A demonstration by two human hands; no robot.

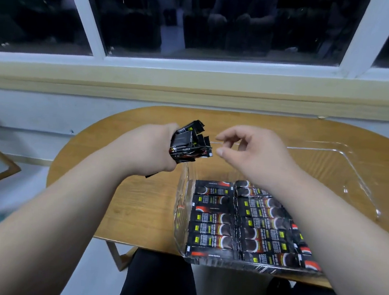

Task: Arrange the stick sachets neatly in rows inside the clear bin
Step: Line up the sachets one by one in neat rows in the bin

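Stick sachets [189, 143] bunched in the left hand's [156, 147] grip act as supply — the right hand [248, 151], loose and empty, hovers close, likely picking for the clear bin [182, 194].

Oval wooden table [133, 203] bearing clear bin [183, 194].

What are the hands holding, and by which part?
The left hand grips a bundle of stick sachets round its lower half; the right hand holds nothing.

The clear bin [318, 176] sits on the table [132, 213], at its near-right edge. Sachet rows [240, 225] lie in the bin's near half. A sachet bundle [189, 142] is just left of its far-left corner.
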